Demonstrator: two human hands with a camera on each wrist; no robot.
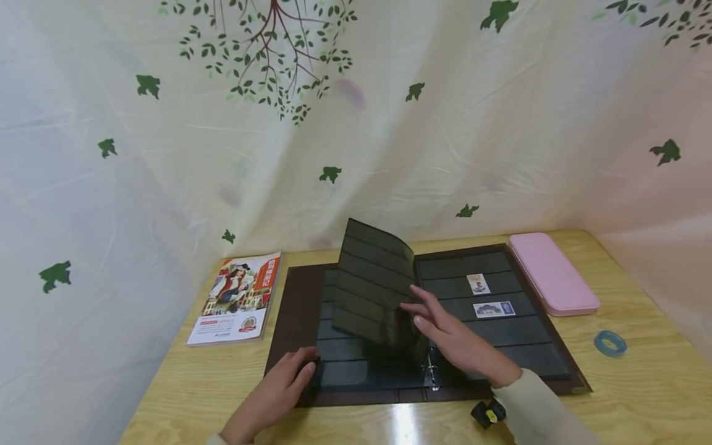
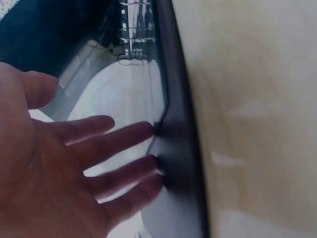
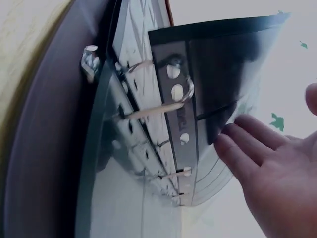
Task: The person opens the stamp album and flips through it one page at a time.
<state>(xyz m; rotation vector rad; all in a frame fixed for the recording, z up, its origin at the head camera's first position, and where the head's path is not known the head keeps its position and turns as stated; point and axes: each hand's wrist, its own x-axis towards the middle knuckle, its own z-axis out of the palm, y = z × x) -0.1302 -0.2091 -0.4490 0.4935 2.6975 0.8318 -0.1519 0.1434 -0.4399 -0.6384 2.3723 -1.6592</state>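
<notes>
A dark stamp album lies spread on the table, its metal rings at the spine. One black pocket page stands raised and tilted over the left side. My right hand touches that page with extended fingers; in the right wrist view the fingertips meet its surface near the punched holes. On the right-hand page sit two stamps, a small upright one and a wider blue-and-white one. My left hand rests at the album's lower left edge, its fingers extended in the left wrist view.
Left of the album lies a colourful book. A pink case borders the album's right edge, with a blue ring-shaped roll nearer the front. A small black object sits by the right sleeve. A printed curtain hangs behind.
</notes>
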